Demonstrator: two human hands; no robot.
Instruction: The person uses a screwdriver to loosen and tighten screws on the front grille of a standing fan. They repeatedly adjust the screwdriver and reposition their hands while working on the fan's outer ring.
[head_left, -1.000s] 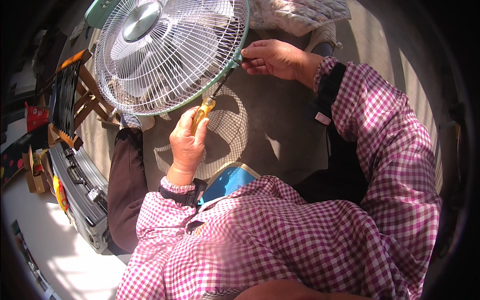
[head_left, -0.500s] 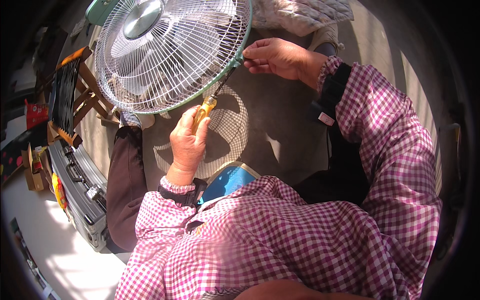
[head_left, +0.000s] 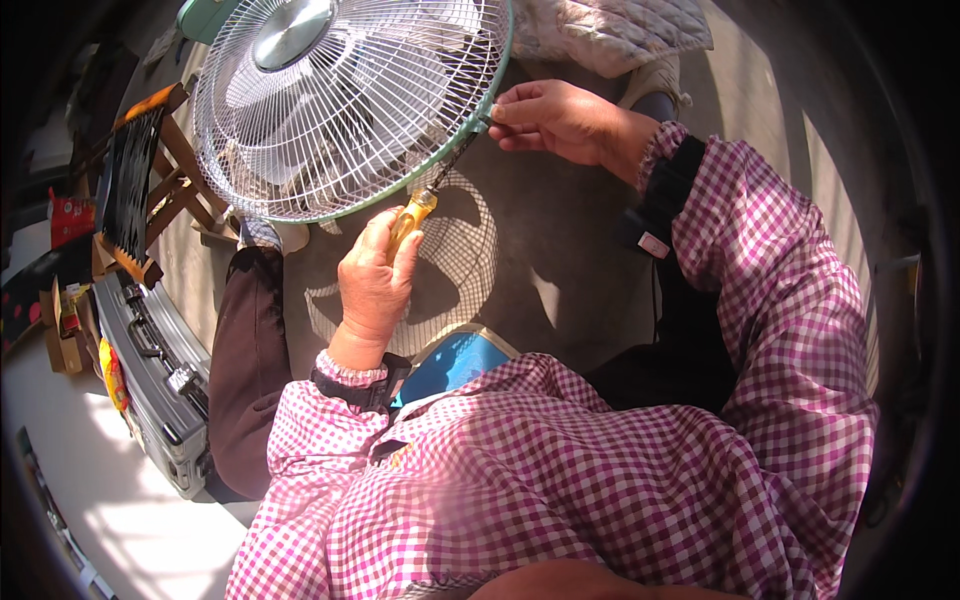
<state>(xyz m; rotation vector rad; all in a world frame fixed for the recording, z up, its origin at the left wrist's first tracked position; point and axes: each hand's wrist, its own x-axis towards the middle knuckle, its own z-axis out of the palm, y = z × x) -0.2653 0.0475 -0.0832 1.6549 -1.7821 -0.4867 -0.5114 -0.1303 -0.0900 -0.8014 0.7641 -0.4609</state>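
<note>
A fan (head_left: 340, 110) with a white wire guard and a green rim stands before me, its round silver hub cap at the upper left. My left hand (head_left: 375, 275) is closed round the yellow handle of a screwdriver (head_left: 410, 222). The screwdriver's dark shaft slants up and right to the lower right of the rim; its tip is too small to make out. My right hand (head_left: 555, 122) pinches a small green and dark clip (head_left: 482, 122) at that rim, thumb and forefinger together, the other fingers curled below.
Left of the fan stands a wooden folding stool (head_left: 150, 180) with black webbing. A silver hard case (head_left: 160, 370), a small open cardboard box (head_left: 65, 335) and a red packet (head_left: 70, 218) lie further left. A quilted floral cloth (head_left: 610, 35) is at the top. Below the screwdriver is something blue (head_left: 455, 362).
The fan has shifted slightly right in view, and my right hand with it. My left hand and the screwdriver have barely moved.
</note>
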